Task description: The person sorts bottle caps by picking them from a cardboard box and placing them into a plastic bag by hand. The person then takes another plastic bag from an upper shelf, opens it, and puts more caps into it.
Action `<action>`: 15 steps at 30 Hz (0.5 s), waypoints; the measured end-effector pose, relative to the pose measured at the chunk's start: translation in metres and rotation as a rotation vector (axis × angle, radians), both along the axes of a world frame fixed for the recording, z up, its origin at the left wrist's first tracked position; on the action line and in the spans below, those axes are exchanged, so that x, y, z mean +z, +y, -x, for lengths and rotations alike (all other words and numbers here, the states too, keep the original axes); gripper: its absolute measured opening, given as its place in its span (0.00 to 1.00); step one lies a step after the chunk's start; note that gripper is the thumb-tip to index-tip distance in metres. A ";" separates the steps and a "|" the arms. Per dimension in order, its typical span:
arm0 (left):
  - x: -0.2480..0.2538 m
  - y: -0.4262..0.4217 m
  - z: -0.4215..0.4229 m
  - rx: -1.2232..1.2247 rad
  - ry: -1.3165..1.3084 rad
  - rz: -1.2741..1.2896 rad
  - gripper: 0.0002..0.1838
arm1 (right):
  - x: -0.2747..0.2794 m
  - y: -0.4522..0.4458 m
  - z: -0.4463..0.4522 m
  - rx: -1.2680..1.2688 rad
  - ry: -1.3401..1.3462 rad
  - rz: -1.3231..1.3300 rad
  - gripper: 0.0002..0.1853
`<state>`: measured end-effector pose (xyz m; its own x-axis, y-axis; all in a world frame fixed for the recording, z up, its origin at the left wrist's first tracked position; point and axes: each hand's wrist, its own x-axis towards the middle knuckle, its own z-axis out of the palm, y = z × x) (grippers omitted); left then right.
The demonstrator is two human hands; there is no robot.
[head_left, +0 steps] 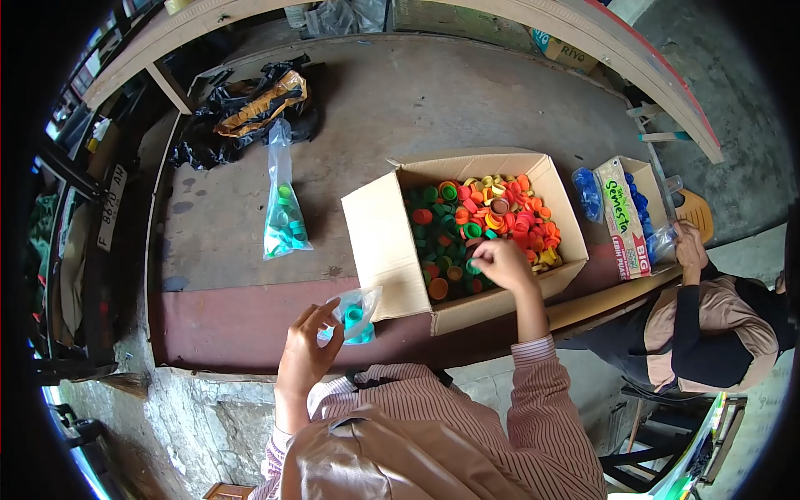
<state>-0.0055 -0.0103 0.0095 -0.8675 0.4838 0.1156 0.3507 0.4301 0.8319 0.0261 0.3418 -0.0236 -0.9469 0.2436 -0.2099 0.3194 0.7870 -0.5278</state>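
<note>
While the right hand (pixel 505 265) seemingly picks caps (pixel 497 207), left hand (pixel 308 352) at a bag (pixel 367 299), grips unclear, the next lift needs care.

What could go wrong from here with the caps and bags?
The open clear bag by the left hand sits near the front edge of the table; a knock might spill its teal caps.

In the box, an orange cap lies among green ones, so the right hand could pick up the wrong colour.
</note>
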 end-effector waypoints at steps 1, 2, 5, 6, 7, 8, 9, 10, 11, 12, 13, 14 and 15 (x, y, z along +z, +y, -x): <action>-0.001 -0.001 0.000 0.001 0.001 0.001 0.19 | -0.002 0.010 0.001 -0.024 0.083 0.056 0.07; -0.001 -0.001 0.000 -0.001 0.000 0.002 0.19 | -0.006 0.018 0.002 -0.049 0.166 0.110 0.08; -0.002 0.002 -0.001 -0.003 -0.001 -0.007 0.19 | -0.008 0.021 0.004 -0.154 0.400 -0.044 0.08; -0.002 0.003 -0.001 -0.005 -0.012 0.002 0.19 | -0.005 0.013 0.003 -0.167 0.433 -0.187 0.08; -0.001 0.003 -0.001 -0.007 -0.023 0.012 0.19 | -0.003 0.003 0.002 -0.083 0.343 -0.128 0.07; -0.001 0.004 0.000 -0.007 -0.022 0.012 0.19 | -0.002 -0.005 0.001 0.000 0.251 -0.070 0.06; 0.000 0.005 0.000 -0.008 -0.023 0.006 0.19 | -0.019 -0.005 -0.001 0.154 0.200 -0.143 0.07; 0.000 0.005 0.000 -0.011 -0.024 0.002 0.19 | -0.021 -0.010 0.000 0.166 -0.119 -0.276 0.08; 0.000 0.004 0.000 -0.013 -0.025 0.005 0.19 | -0.031 -0.012 0.000 0.113 -0.217 -0.422 0.07; 0.000 0.004 0.000 -0.015 -0.010 0.006 0.20 | -0.036 -0.014 0.001 0.061 -0.313 -0.569 0.10; 0.000 0.003 0.000 -0.014 0.005 0.007 0.20 | -0.039 -0.013 0.001 0.063 -0.310 -0.568 0.10; 0.000 0.003 0.000 -0.011 0.006 0.009 0.20 | -0.041 -0.013 0.000 0.018 -0.308 -0.523 0.12; 0.000 0.002 0.000 -0.009 -0.003 0.012 0.20 | -0.042 -0.013 0.000 -0.028 -0.307 -0.478 0.15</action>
